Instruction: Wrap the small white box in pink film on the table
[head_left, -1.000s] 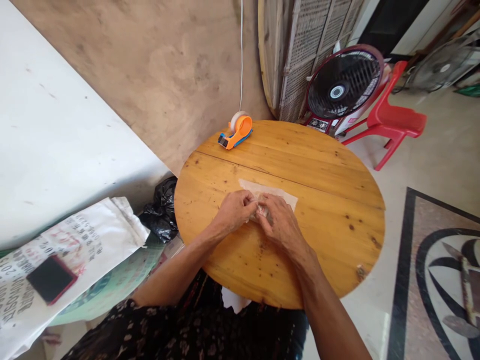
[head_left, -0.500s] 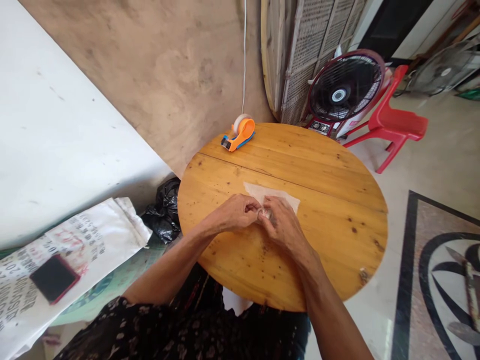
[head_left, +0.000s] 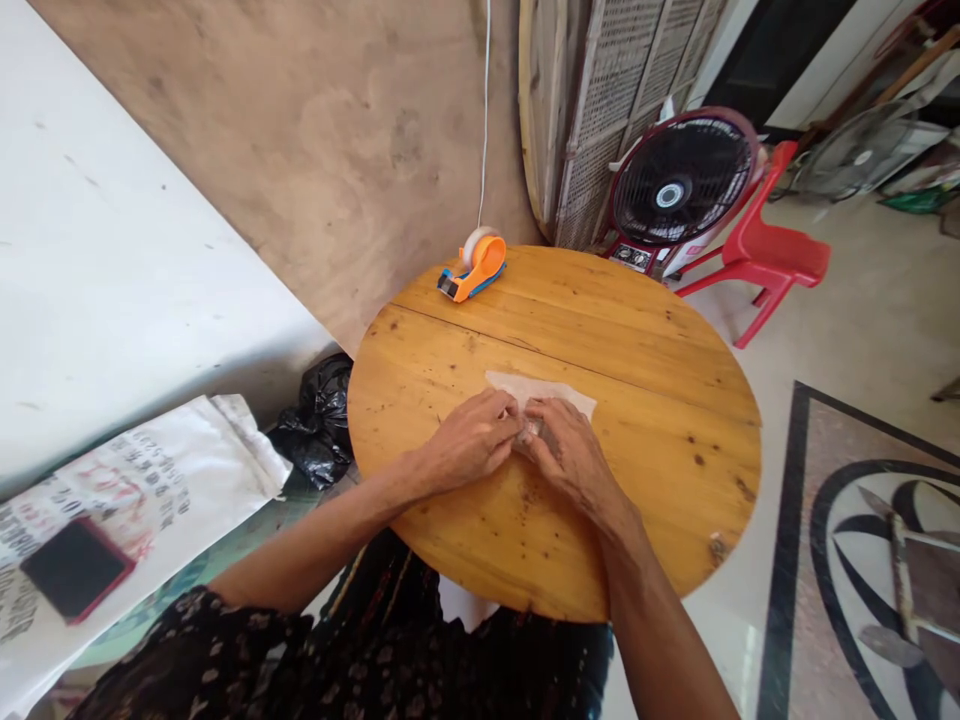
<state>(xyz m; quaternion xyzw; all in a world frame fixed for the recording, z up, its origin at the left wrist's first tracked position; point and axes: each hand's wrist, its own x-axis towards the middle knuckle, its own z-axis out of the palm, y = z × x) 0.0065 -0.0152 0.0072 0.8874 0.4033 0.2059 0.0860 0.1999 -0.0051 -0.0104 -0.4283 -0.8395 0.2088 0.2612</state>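
Observation:
A thin, whitish, see-through sheet (head_left: 551, 388) lies on the round wooden table (head_left: 645, 340), its far edge showing beyond my fingers. My left hand (head_left: 476, 435) has its fingers bent and pressed together at the sheet's near left part. From the other side my right hand (head_left: 571, 450) curls over the sheet, thumb pointing inward. Between the fingertips of both hands is a small, shiny, crumpled clear bit (head_left: 531, 428); whether it is part of the sheet or something wrapped in it, I cannot tell. The fingers hide most of it.
An orange tape dispenser (head_left: 480, 265) with a roll stands at the table's far left edge. To the left, a phone (head_left: 79, 568) lies on a white printed sack (head_left: 202, 440), near a black plastic bag (head_left: 322, 415). A fan (head_left: 679, 180) and a red chair (head_left: 780, 245) stand beyond the table.
My left hand has turned so its back and fingers cover more of the near sheet. The right hand stays almost in place. The whole view has shifted slightly.

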